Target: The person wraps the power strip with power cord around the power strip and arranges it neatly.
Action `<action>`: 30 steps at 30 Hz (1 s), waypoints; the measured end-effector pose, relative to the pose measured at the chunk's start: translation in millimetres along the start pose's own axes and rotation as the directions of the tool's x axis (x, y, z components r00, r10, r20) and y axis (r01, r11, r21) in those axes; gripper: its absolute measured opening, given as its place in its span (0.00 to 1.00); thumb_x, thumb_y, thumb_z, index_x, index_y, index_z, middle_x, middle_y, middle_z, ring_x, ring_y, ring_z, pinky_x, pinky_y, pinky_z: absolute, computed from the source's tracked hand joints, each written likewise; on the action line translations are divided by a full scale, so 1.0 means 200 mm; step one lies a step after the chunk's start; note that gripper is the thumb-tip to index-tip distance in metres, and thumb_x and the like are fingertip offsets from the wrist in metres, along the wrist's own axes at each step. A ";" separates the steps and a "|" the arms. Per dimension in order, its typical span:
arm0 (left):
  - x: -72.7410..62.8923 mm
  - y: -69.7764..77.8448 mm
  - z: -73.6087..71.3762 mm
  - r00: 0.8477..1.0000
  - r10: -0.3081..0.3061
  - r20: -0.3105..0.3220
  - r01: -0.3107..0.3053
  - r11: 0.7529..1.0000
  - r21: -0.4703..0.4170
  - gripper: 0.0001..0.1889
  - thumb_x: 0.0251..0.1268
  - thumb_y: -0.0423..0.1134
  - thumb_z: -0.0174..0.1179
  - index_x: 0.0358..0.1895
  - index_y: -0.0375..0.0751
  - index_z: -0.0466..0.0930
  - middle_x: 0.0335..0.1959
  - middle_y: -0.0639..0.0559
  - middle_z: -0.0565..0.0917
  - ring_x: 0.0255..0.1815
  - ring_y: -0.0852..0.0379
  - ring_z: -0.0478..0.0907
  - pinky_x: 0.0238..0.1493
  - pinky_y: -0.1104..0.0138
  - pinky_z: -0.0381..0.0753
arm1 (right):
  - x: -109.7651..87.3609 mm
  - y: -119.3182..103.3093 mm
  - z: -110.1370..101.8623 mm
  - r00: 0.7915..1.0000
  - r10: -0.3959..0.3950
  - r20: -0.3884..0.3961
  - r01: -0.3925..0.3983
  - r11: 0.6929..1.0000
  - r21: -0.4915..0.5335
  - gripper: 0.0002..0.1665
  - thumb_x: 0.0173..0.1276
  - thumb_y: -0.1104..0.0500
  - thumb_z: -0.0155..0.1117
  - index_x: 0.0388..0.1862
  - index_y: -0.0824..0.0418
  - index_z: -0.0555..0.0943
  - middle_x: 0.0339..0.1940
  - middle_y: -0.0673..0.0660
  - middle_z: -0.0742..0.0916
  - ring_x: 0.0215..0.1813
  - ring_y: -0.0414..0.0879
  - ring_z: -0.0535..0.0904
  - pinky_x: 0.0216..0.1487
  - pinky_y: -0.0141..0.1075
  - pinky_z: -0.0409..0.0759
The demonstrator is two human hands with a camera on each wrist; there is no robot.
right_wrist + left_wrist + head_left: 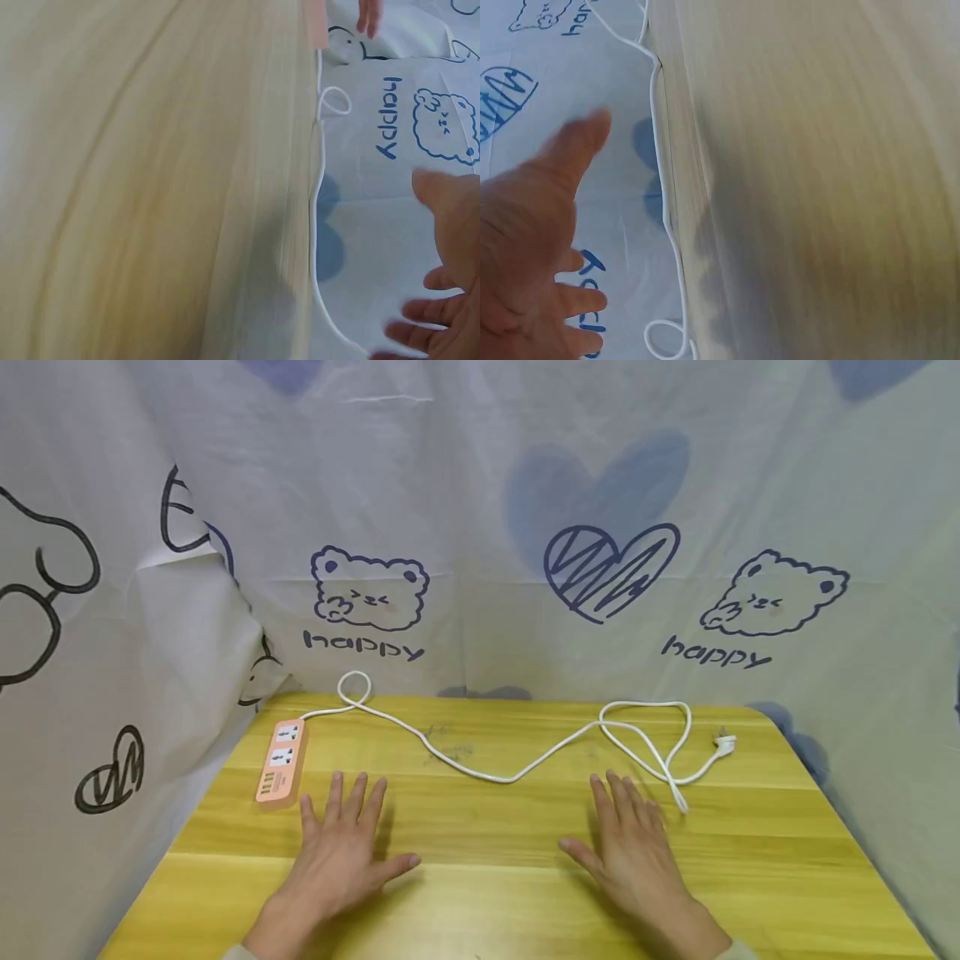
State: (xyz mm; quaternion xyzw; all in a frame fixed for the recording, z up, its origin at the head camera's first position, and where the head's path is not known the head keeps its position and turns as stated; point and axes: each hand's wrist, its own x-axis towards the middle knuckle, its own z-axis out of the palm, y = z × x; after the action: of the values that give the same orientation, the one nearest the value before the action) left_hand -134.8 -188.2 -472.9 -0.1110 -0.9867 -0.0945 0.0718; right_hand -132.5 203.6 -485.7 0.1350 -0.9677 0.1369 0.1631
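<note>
A pink power strip (282, 763) with two white sockets lies at the left of the wooden table. From its far end a white cord (465, 768) runs across to the right, with a small loop near the strip and a larger loose loop near the white plug (725, 744). My left hand (341, 852), fingers spread and holding nothing, hovers just right of the strip. On the other side my right hand (633, 852) is likewise held above the table, fingers straight, nearest to the cord's larger loop. Both wrist views show empty hands; the left hand (540, 232) casts a shadow.
A pale cloth (480, 527) with bears, hearts and the word "happy" hangs behind the table and along its sides. The wooden table (480, 893) has a rounded far right corner.
</note>
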 end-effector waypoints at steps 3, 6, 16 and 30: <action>0.02 -0.04 0.00 0.995 -0.024 -0.093 0.021 0.999 -0.040 0.50 0.62 0.66 0.71 0.79 0.36 0.66 0.76 0.32 0.71 0.81 0.26 0.58 0.75 0.23 0.50 | 0.01 -0.03 0.01 0.996 -0.024 -0.091 0.031 0.997 0.077 0.40 0.70 0.44 0.75 0.69 0.69 0.77 0.63 0.69 0.84 0.64 0.65 0.82 0.60 0.58 0.84; 0.07 -0.12 -0.02 0.977 -0.066 -0.205 0.046 0.994 -0.103 0.35 0.67 0.51 0.73 0.68 0.31 0.75 0.65 0.31 0.80 0.72 0.28 0.70 0.73 0.31 0.64 | 0.05 -0.07 0.01 0.994 0.014 -0.112 0.005 0.986 0.166 0.18 0.70 0.53 0.75 0.50 0.64 0.86 0.43 0.58 0.89 0.43 0.50 0.87 0.40 0.43 0.88; 0.32 -0.49 -0.06 0.929 -0.342 -0.143 0.315 0.932 -0.179 0.23 0.75 0.43 0.61 0.65 0.30 0.77 0.64 0.24 0.76 0.64 0.19 0.67 0.57 0.28 0.71 | 0.22 -0.17 0.15 0.995 0.098 0.024 -0.100 0.938 0.333 0.05 0.73 0.60 0.71 0.34 0.55 0.85 0.30 0.47 0.84 0.32 0.38 0.75 0.35 0.34 0.78; 0.44 -0.61 0.01 0.842 -0.537 0.051 0.537 0.826 -0.172 0.43 0.74 0.50 0.59 0.69 0.12 0.53 0.55 0.09 0.65 0.57 0.12 0.63 0.48 0.25 0.70 | 0.30 -0.33 0.29 0.986 0.041 0.162 -0.115 0.870 0.480 0.06 0.76 0.61 0.65 0.37 0.55 0.86 0.31 0.46 0.85 0.33 0.37 0.76 0.36 0.32 0.78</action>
State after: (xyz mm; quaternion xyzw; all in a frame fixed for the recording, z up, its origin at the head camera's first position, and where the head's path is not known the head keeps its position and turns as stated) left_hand -247.6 -287.5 -481.0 0.1644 -0.9655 -0.1994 0.0317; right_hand -183.2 112.2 -502.3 0.1421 -0.9160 0.3724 0.0466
